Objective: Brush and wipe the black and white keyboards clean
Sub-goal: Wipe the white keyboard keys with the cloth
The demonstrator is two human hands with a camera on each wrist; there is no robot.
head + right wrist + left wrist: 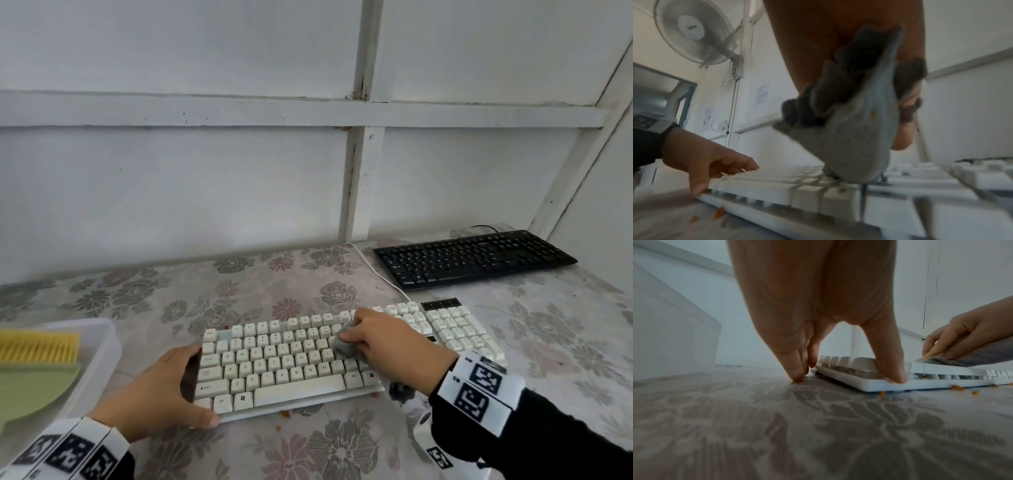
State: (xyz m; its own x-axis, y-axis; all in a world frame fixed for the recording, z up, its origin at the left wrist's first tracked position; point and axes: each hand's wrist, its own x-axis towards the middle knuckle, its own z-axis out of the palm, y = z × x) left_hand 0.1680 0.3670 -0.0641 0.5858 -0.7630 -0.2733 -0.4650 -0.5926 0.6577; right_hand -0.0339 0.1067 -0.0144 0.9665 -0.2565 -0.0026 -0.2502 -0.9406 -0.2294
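The white keyboard (281,370) lies on the flowered table cover, near the front. My left hand (191,385) holds its left end, thumb (898,376) on the front corner rim and fingers (795,369) down beside the left edge. My right hand (359,339) grips a crumpled grey cloth (342,346) and presses it onto the keys at the upper right of the main key block. In the right wrist view the cloth (849,138) hangs from the palm and touches the keycaps (760,191). The black keyboard (472,257) lies untouched at the back right.
A clear plastic box (102,342) at the left holds a yellow-bristled brush (37,347) and a green dustpan (34,387). Orange crumbs (957,387) lie along the white keyboard's front edge. Its white cable (376,270) runs back toward the wall.
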